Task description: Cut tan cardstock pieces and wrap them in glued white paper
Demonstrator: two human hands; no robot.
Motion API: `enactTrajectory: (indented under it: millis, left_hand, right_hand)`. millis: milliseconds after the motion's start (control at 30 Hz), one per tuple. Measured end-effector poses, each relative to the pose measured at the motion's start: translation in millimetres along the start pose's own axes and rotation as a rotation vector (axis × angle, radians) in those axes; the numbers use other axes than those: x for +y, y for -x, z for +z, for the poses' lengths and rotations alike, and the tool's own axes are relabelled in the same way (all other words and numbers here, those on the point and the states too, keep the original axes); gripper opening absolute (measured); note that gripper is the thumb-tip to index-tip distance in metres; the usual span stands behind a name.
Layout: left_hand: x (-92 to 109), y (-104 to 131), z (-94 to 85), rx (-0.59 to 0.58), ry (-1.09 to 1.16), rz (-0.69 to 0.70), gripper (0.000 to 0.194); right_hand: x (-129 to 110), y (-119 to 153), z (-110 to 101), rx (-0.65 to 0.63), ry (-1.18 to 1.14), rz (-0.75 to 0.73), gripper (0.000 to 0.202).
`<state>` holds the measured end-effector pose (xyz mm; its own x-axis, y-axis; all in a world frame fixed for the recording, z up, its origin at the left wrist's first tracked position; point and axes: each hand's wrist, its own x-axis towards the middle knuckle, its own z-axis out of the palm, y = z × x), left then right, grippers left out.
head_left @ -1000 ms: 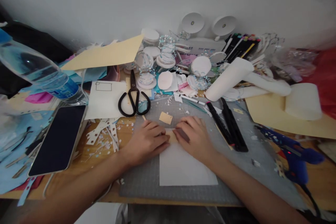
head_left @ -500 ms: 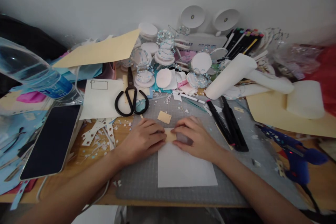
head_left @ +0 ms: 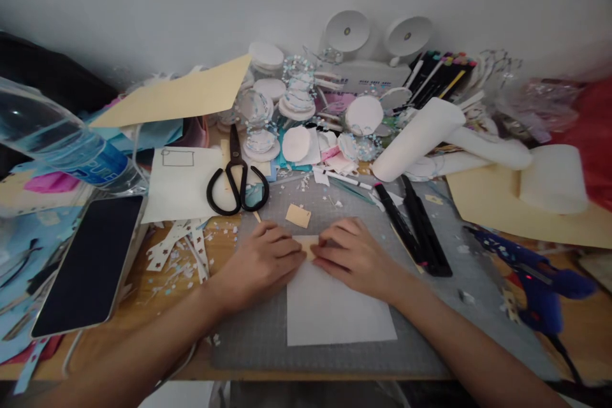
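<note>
A white sheet of paper lies on the grey cutting mat before me. On its top edge rests a small yellow paper piece, mostly covered by my fingers. My left hand pinches or presses its left side, fingers bent together. From the right, my right hand has its thumb and fingertips closed on the other side of the piece. Just beyond my hands lies a second small yellow card. Black-handled scissors lie past my left hand.
At left are a phone and a tilted water bottle. Black markers and a blue glue gun lie at right. White rolls and a heap of paper discs crowd the back, with paper scraps at left.
My right hand's thumb and fingers have drawn closer together on the yellow piece, narrowing the gap between my two hands. The view has shifted slightly.
</note>
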<state>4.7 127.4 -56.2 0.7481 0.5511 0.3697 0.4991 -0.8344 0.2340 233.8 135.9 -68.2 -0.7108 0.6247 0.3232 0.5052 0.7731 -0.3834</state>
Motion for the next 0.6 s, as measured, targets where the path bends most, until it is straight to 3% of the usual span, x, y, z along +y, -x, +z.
enactTrajectory:
  millis: [333, 467, 600]
  left_hand:
    - [18.6, 0.1, -4.7, -0.186, -0.022, -0.11, 0.031]
    - [18.8, -0.4, -4.1, -0.199, -0.007, -0.116, 0.033]
    - [16.7, -1.4, -3.9, -0.201, 0.025, -0.123, 0.03]
  right_hand:
    - [1.6, -0.1, -8.6, 0.002, -0.093, 0.095, 0.014]
    - [10.0, 3.0, -11.4, 0.077, -0.074, 0.198, 0.015]
    - [10.0, 1.5, -6.8, 0.03, -0.074, 0.256, 0.01]
